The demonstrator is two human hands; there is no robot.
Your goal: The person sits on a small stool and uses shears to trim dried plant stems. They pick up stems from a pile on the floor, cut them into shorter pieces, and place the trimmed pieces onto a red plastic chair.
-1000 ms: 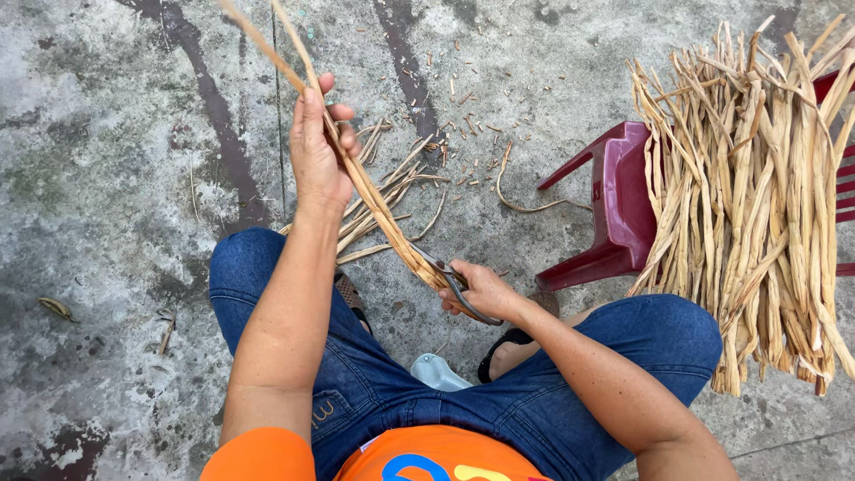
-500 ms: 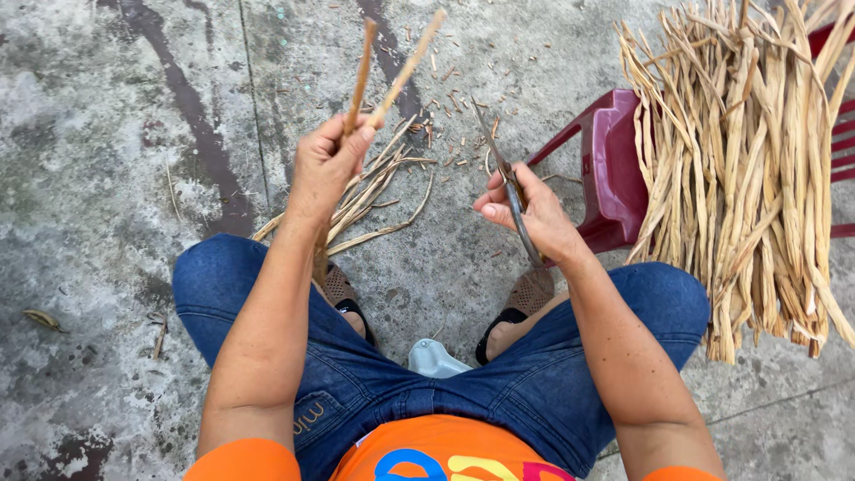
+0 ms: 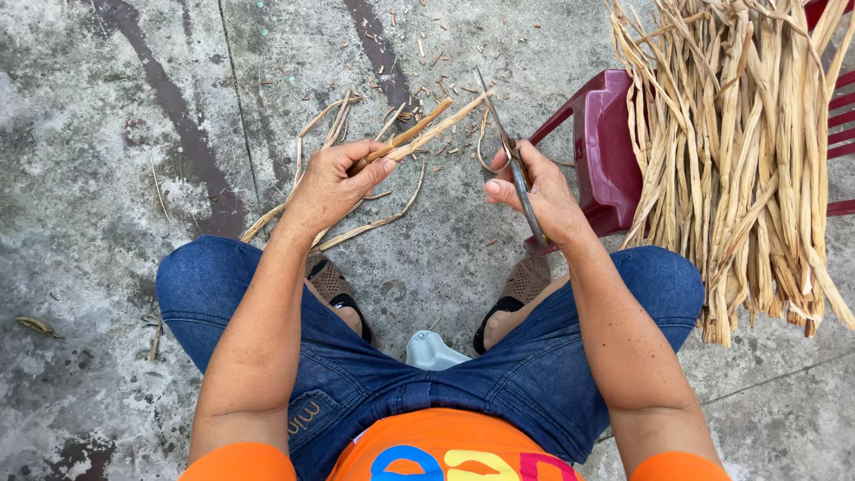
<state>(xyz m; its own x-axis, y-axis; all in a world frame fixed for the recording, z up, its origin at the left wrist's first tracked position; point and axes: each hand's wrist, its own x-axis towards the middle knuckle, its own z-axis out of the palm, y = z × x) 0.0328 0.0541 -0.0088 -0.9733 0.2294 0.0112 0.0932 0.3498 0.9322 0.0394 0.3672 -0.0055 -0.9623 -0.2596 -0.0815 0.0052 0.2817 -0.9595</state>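
the left hand [image 3: 334, 183] is pinching two tan dried split stalks [image 3: 419, 134] just past its fingers; the right hand [image 3: 534, 191] is gripping a thin metal blade [image 3: 512, 169]. trimmed bits [image 3: 419, 49] are littering the concrete floor [image 3: 107, 134] beyond the fingers, while a big pale stalk bundle [image 3: 748, 151] is waiting rightward.

The bundle of dried stalks [image 3: 748, 151] runs off the top and right edges, hiding most of the red chair [image 3: 601, 151].

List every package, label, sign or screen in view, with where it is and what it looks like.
No packages, signs or screens in view.
Shirt print: bottom centre, on the orange shirt; large rounded shapes in blue, yellow and pink.
Jeans stitching: on the pocket by the left arm; small curly tan embroidery on blue denim.
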